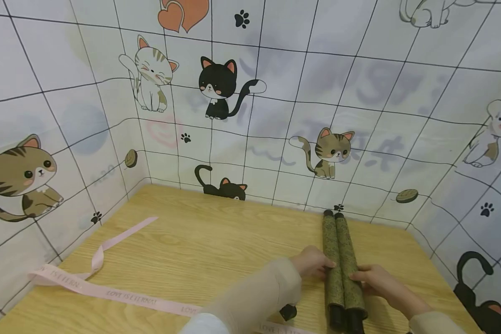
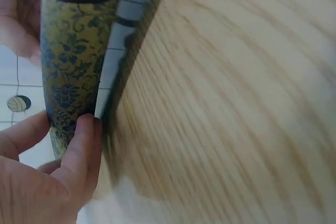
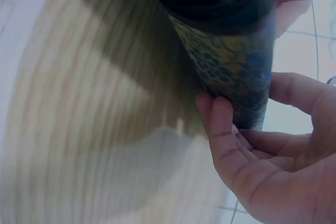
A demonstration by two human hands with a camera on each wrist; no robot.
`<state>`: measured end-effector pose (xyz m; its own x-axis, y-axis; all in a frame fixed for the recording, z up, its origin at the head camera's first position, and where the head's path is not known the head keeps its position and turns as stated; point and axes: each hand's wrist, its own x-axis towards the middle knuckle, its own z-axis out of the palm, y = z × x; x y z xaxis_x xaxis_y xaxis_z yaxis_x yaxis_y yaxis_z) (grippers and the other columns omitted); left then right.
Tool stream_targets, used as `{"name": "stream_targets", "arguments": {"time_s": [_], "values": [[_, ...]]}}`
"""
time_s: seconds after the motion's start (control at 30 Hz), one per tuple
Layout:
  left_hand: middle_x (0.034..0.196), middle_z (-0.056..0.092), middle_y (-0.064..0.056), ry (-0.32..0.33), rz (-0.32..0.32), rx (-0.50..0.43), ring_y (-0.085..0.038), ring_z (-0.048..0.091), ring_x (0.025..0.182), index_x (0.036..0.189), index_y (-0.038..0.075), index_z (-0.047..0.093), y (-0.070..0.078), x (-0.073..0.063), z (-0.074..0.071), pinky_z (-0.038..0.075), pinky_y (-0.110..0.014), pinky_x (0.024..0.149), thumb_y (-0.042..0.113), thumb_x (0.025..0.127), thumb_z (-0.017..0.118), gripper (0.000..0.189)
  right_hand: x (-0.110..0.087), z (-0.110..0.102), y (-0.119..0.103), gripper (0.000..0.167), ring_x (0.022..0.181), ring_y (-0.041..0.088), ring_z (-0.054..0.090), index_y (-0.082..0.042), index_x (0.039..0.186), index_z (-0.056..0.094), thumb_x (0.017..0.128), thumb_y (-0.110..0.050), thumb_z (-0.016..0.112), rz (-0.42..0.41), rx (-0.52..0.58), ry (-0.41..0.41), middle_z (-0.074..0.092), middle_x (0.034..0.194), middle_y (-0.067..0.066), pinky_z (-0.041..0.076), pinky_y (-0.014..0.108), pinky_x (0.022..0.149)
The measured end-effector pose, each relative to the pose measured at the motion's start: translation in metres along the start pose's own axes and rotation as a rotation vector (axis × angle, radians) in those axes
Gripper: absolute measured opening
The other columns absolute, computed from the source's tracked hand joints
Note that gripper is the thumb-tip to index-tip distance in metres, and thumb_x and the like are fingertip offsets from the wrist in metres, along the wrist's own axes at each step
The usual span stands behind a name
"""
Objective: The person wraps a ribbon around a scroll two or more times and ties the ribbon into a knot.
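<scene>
Two slim rolls of a scroll lie side by side on the right of the table in the head view, a left roll [image 1: 330,260] and a right roll [image 1: 350,264]. Both have green-gold floral patterning and black rod ends. My left hand [image 1: 311,262] grips the left roll by its outer side, thumb and fingers on opposite faces in the left wrist view [image 2: 58,166]. From the other side, my right hand [image 1: 380,280] holds the right roll. In the right wrist view its curled fingers [image 3: 223,124] and thumb close round the patterned surface.
A pink lettered ribbon [image 1: 129,298] runs across the table's left and front, one end twisted toward the back. Beside the left sleeve sits a small black object [image 1: 288,312]. Cat-printed cloth walls [image 1: 275,116] border the wooden table [image 1: 217,236], with the rolls' far ends close to the back one.
</scene>
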<state>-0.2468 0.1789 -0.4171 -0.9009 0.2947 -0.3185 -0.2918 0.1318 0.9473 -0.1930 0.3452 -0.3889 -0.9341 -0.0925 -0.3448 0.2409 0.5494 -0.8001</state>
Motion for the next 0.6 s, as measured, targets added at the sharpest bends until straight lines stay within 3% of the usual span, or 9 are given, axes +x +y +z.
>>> {"name": "stream_targets", "arguments": {"time_s": [0.1,0.2,0.33,0.5,0.6], "values": [[0.077,0.064,-0.014,-0.044,0.022,-0.025,-0.026,0.066,0.075,0.08,-0.008,0.062,0.0,-0.006,-0.012,0.055,-0.035,0.07,-0.004,0.08,0.069,0.008,-0.003,0.005,-0.01,0.07,0.105,0.045,0.055,0.03,0.129,0.019,0.092,-0.018,0.054,0.012,-0.056,0.013,0.039,0.126,0.044,0.05,0.046,0.083],[0.076,0.063,-0.01,-0.052,0.063,0.025,-0.021,0.064,0.07,0.077,-0.005,0.061,0.002,-0.014,-0.029,0.054,-0.033,0.067,-0.002,0.081,0.069,0.009,-0.006,0.017,-0.022,0.071,0.111,0.05,0.048,0.029,0.129,0.019,0.093,-0.02,0.054,0.007,-0.064,0.012,0.033,0.129,0.045,0.048,0.047,0.086],[0.074,0.061,-0.006,-0.028,0.118,0.162,-0.016,0.061,0.066,0.075,-0.004,0.062,0.003,-0.028,-0.053,0.054,-0.032,0.065,0.002,0.08,0.071,0.011,-0.01,0.038,-0.035,0.066,0.106,0.044,0.055,0.03,0.128,0.022,0.092,-0.016,0.054,-0.038,0.012,-0.014,0.046,0.12,0.041,0.05,0.045,0.084],[0.082,0.064,-0.009,-0.08,0.13,0.21,-0.016,0.063,0.072,0.088,-0.008,0.066,-0.001,-0.05,-0.087,0.053,-0.031,0.067,0.005,0.082,0.07,0.015,-0.016,0.067,-0.048,0.062,0.097,0.036,0.062,0.029,0.126,0.027,0.092,-0.015,0.055,-0.071,0.074,-0.047,0.058,0.109,0.03,0.051,0.043,0.08],[0.082,0.065,-0.009,-0.096,0.133,0.229,-0.015,0.064,0.073,0.09,-0.008,0.066,-0.007,-0.064,-0.104,0.053,-0.031,0.068,0.008,0.083,0.069,0.017,-0.02,0.084,-0.057,0.064,0.095,0.036,0.062,0.029,0.127,0.027,0.091,-0.015,0.058,-0.041,0.096,-0.035,0.056,0.111,0.032,0.052,0.043,0.079]]}}
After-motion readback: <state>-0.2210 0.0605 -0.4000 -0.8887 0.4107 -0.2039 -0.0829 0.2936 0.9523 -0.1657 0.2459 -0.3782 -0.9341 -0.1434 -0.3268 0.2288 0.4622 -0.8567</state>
